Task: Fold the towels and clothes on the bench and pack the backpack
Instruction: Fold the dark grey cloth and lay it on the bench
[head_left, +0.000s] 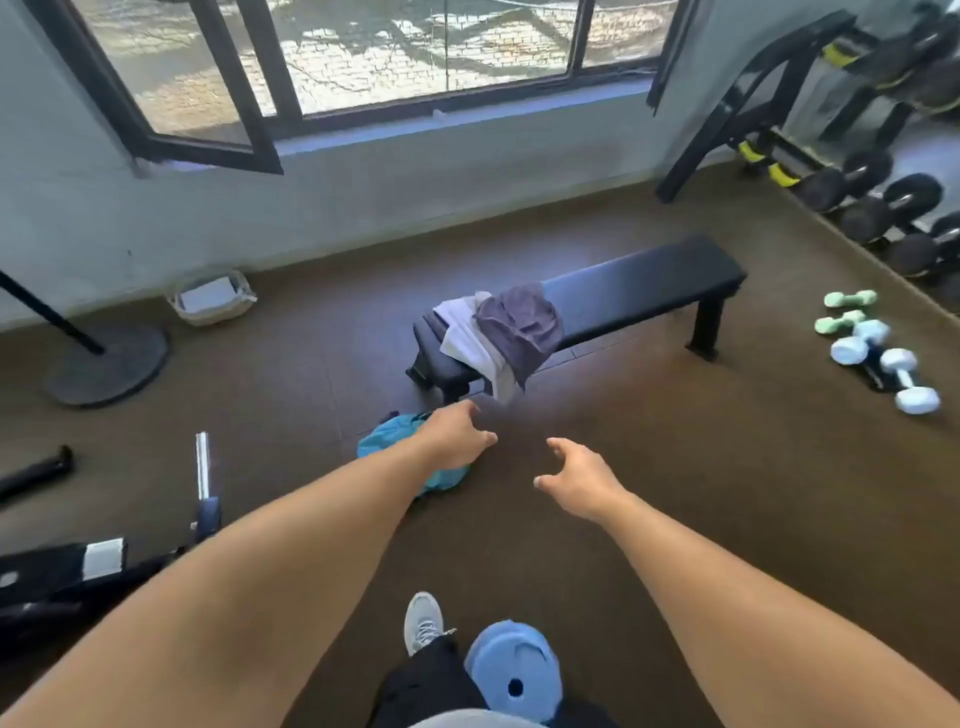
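The fingers of both hands are spread and loosely bent, gripping nothing: the left hand (457, 434) reaches out over the teal backpack (387, 447) slumped on the brown floor (675, 467), the right hand (582, 480) beside it in open air. Beyond them the black bench (644, 283) carries a dark grey garment (522, 325) heaped over a pale towel (467, 338) at its near end, both hanging off the edge. Small dumbbells (878, 353) lie right, a basket (213, 299) by the wall, a blue weight plate (514, 670) near the person's shoe (423, 621).
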